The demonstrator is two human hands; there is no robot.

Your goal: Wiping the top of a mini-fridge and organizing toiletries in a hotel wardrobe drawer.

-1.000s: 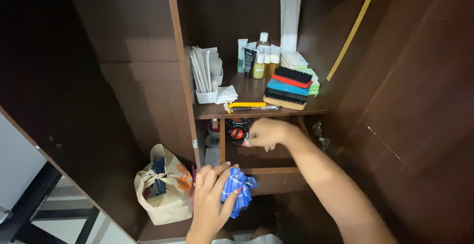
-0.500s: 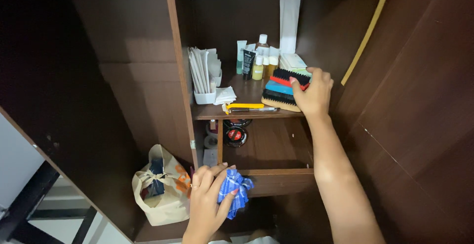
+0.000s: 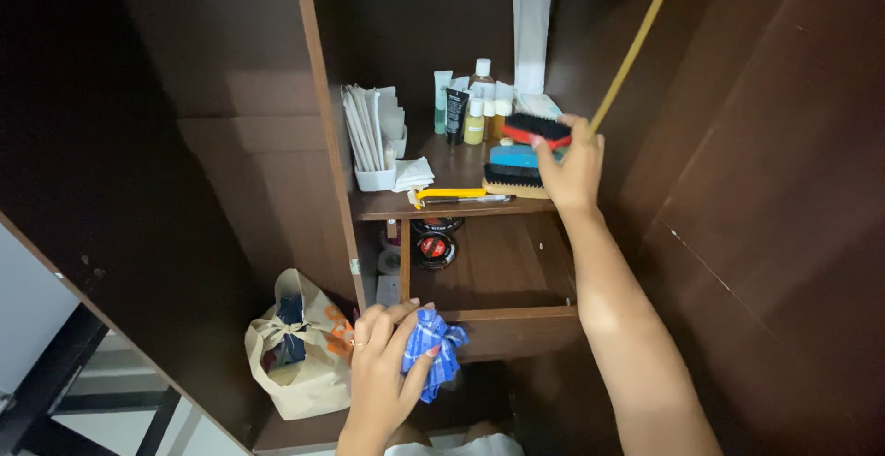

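We look down into a dark brown wooden cupboard point(image 3: 230, 142). Our right hand point(image 3: 572, 165) is up at the upper shelf point(image 3: 442, 205) and its fingers close around a brush with a red back point(image 3: 535, 130); the brush is lifted a little above the other brushes. Under it a blue brush point(image 3: 516, 155) lies on a wooden brush with black bristles point(image 3: 513, 179), and both rest on the right part of the shelf, just beside our palm.

Our left hand point(image 3: 383, 373) is low, in front of the lower shelf edge. Its fingers are curled around a blue checked cloth point(image 3: 438, 350), which is crumpled and sticks out to the right of the fingers.

On the upper shelf, near the front edge, lie a yellow cutter point(image 3: 450, 193) and a pen point(image 3: 466, 201) touching each other or nearly so. Behind them stand some small bottles and tubes point(image 3: 470, 110), and at the left a white holder with papers point(image 3: 373, 138). A tall white packet point(image 3: 532, 36) leans on the back wall. A thin yellow stick point(image 3: 636, 41) goes up diagonally from near our right hand.

In the compartment below the shelf we see round black tins point(image 3: 435, 246). On the cupboard floor at the left sits a beige cloth bag point(image 3: 300, 355) with a knot on top, near our left hand but not touching it.
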